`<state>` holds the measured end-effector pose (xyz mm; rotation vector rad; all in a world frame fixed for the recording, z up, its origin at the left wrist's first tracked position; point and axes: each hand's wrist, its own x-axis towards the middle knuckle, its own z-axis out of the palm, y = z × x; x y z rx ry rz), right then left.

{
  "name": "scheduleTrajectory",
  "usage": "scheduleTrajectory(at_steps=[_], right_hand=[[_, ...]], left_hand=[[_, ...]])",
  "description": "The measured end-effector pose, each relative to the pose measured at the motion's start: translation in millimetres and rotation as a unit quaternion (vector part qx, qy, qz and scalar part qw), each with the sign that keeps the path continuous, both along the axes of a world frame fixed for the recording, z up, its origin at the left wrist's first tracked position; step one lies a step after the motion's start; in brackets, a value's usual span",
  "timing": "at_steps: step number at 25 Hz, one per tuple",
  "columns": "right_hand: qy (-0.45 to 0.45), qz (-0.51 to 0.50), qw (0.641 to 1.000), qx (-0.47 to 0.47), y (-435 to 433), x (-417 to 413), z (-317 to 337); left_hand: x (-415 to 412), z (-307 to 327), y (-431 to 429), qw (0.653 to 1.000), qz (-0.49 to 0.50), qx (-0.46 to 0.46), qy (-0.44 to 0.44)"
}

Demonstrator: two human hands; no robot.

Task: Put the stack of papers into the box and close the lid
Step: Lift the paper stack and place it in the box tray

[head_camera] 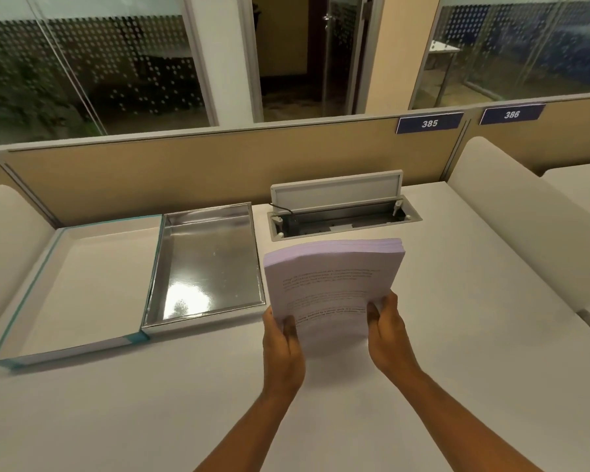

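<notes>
On the counter [423,301], towards its left edge, the box [205,264] lies open and empty, its foil-lined tray shining, with the lid [79,284] spread flat on the far side of it. Just right of it, both hands, left [283,349] and right [389,332], grip the papers [331,277] by the near corners, clear of the counter. The papers look thick, fairly heavy and floppy, so they would probably sag or fan unless supported underneath.

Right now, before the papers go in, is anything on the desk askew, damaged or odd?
Nothing looks damaged or spilled. The stack of papers is held by the left hand and right hand, bowing slightly. The box lies open and empty, lid at its left. The cable hatch behind is flipped open.
</notes>
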<state>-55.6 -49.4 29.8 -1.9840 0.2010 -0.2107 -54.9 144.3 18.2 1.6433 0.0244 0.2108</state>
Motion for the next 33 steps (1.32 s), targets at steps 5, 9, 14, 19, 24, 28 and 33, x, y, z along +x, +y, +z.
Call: scheduleTrajectory(at_steps=[5,9,14,19,24,28,33], right_hand=[[0.022,0.011,0.999,-0.047,-12,-2,-22],[0.054,0.047,0.996,-0.046,-18,16,-22],[0.097,0.101,0.989,-0.05,20,65,3],[0.153,0.125,0.98,-0.027,141,147,21],[0.218,0.105,0.97,-0.013,199,201,28],[0.258,0.099,0.959,-0.063,210,224,20],[0.281,0.103,0.947,-0.118,232,253,9]], left_hand=[[-11,-18,3,0.994,0.009,0.106,0.017],[8,-17,23,0.987,0.016,0.157,0.02],[51,13,83,0.983,-0.005,0.183,0.03],[126,50,220,0.97,0.005,0.199,0.139],[182,49,263,0.949,0.007,0.205,0.241],[200,32,257,0.94,0.015,0.189,0.284],[226,6,264,0.93,0.009,0.179,0.32]])
